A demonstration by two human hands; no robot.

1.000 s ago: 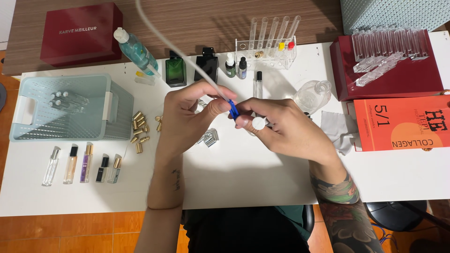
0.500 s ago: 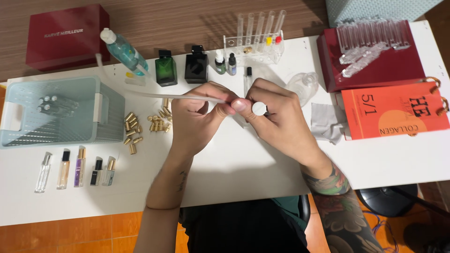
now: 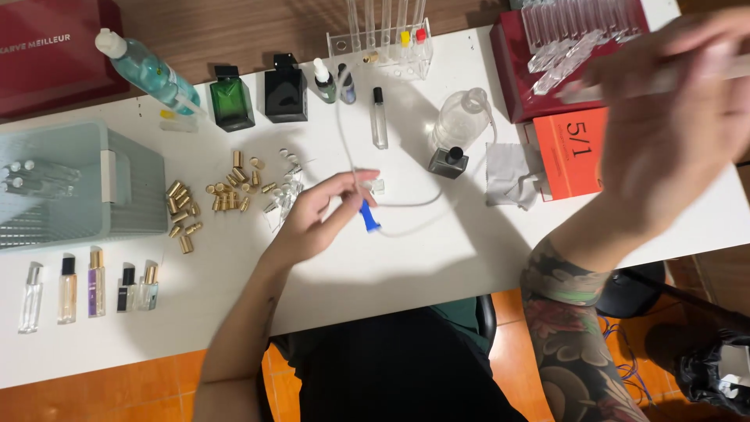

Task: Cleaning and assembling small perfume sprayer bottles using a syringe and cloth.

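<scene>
clutter: white table (image 3: 437, 273) is packed. green square bottle (image 3: 231, 99) and black square bottle (image 3: 284, 92) stand side by side at the back, with a clear rack of tubes (image 3: 380, 35) to their right.
caps: pile of gold caps (image 3: 211, 199) is scattered just left of the left hand, right beside a pale green basket (image 3: 117, 195).
vials: row of small filled vials (image 3: 90, 285) stands along the front left edge.
right side stuff: orange box (image 3: 574, 152) and crumpled tissue (image 3: 512, 176) sit under the raised arm, dark red box (image 3: 531, 70) behind them.
left hand: left hand (image 3: 324, 219) rests low over the table, thumb and fingers pinching a thin clear tube (image 3: 348, 133) right where the blue tip (image 3: 369, 219) sticks out below the fingertips.
tube path: it loops up toward the back bottles and also curls right toward a small black-capped bottle (image 3: 448, 161).
right hand: right hand (image 3: 672, 109) is lifted close to the camera and blurry. looks curled around a pale syringe-like thing (image 3: 664, 78), well apart from the blue tip, but can't tell how tight.
</scene>
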